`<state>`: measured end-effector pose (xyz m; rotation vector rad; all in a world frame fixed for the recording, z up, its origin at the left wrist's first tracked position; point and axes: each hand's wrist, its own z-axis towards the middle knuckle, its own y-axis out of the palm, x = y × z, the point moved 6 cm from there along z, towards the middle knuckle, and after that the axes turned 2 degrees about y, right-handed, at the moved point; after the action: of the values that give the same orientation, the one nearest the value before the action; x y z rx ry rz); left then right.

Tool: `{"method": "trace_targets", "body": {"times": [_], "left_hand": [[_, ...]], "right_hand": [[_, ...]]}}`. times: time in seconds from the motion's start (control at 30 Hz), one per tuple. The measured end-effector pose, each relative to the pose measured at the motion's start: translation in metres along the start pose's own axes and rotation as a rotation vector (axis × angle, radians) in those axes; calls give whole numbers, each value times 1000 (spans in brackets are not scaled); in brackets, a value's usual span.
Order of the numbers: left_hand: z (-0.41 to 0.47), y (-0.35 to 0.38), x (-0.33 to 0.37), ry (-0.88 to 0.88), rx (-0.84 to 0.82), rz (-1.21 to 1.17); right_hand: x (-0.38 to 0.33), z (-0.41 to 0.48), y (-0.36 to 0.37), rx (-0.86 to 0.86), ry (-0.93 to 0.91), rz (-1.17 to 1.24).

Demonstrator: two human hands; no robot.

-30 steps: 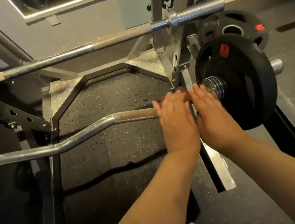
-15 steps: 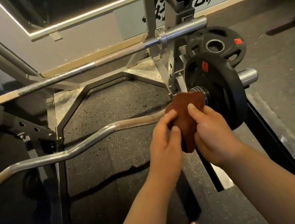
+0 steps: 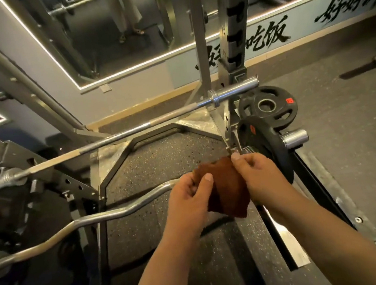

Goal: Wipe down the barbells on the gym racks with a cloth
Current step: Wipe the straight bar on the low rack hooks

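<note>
A brown cloth (image 3: pixel 229 191) hangs between my two hands over the right part of a curved chrome barbell (image 3: pixel 92 220). My left hand (image 3: pixel 189 197) pinches the cloth's left edge with thumb and fingers. My right hand (image 3: pixel 256 176) grips its right side, close to the bar's collar and the black weight plate (image 3: pixel 265 147) loaded on that end. The cloth hides the stretch of the curved bar under it. A straight barbell (image 3: pixel 116 136) lies on the rack higher up and farther back, its bare chrome sleeve (image 3: pixel 237 89) pointing right.
Steel rack uprights (image 3: pixel 199 35) rise just behind the hands. A second black plate (image 3: pixel 269 107) leans behind the loaded one. The rack's base rail (image 3: pixel 285 241) runs along the rubber floor at the right. A wall mirror (image 3: pixel 121 21) stands behind. More plates sit in shadow at the left.
Both hands lay flat on the curved bar near the plate a second ago. Since then they have drawn back slightly with the brown cloth, which now hangs spread between them.
</note>
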<state>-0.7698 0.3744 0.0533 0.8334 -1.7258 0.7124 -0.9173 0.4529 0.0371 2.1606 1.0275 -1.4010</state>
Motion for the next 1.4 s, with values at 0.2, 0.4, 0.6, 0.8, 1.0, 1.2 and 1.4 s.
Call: {"method": "trace_targets", "body": {"times": [0.2, 0.4, 0.6, 0.8, 1.0, 1.2, 1.4], "left_hand": [[-32, 4, 77, 224, 64, -128], [-36, 14, 97, 276, 102, 104], [-15, -11, 95, 168, 127, 79], [15, -22, 83, 85, 30, -84], [63, -24, 70, 85, -30, 203], [119, -25, 73, 188, -23, 343], [158, -4, 76, 211, -97, 260]], "right_hand": [[-48, -21, 2, -17, -68, 0], [-63, -39, 18, -91, -37, 49], [-61, -38, 35, -367, 157, 260], [-78, -1, 25, 6, -122, -31], [-78, 32, 27, -27, -11, 3], [-83, 64, 40, -273, -40, -409], [-97, 98, 25, -119, -216, -773]]}}
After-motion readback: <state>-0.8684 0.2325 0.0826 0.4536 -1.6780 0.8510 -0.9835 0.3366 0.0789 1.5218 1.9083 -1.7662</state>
